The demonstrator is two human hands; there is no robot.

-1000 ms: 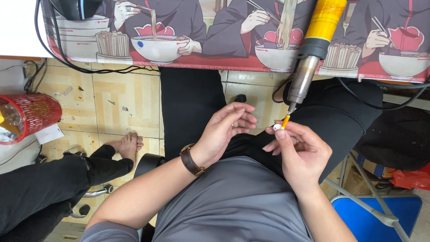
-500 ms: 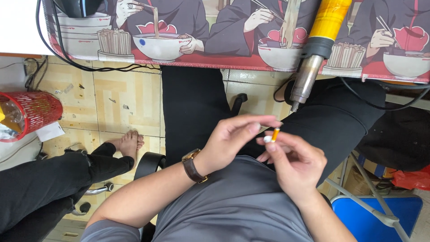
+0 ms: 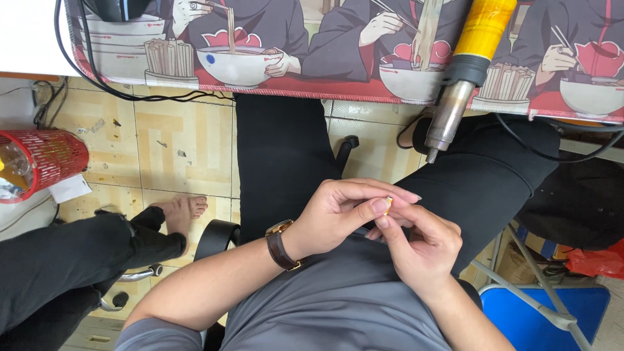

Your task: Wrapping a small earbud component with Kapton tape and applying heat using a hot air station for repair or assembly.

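Here, in the head view, both hands meet over the lap, just right of centre. The left hand (image 3: 338, 214) and right hand (image 3: 419, 244) pinch one tiny orange-and-white piece (image 3: 389, 204) between closed fingers (image 3: 379, 207); it is too small and too covered to tell its shape. A brown leather watch (image 3: 281, 245) with a gold case wraps the left wrist. At one o'clock from the hands, a heat gun (image 3: 463, 71), yellow body and dull metal nozzle, overhangs the table (image 3: 292, 86), whose printed mat is cut off at the top. At nine o'clock, a red mesh basket (image 3: 49, 156) is cropped.
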